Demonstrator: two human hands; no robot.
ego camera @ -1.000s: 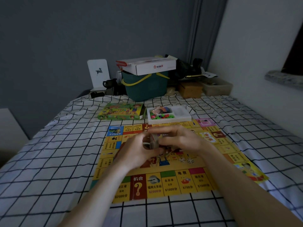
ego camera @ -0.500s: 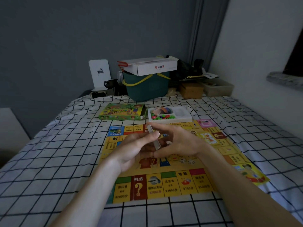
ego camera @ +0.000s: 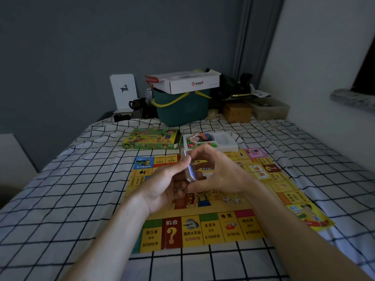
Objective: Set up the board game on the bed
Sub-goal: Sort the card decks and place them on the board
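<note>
Hands meet above the game board (ego camera: 213, 230), which lies flat on the checked bed sheet (ego camera: 60, 199). Left hand (ego camera: 168, 185), palm turned up, pinches a thin stack of cards (ego camera: 190, 169) held on edge; right hand (ego camera: 221, 173) curls thumb and fingers around the same stack from the other side.

game board (ego camera: 211, 230) squares reading 机会 with a question mark, 地税, $2000, $1600, red logo on white box (ego camera: 194, 84)
</note>
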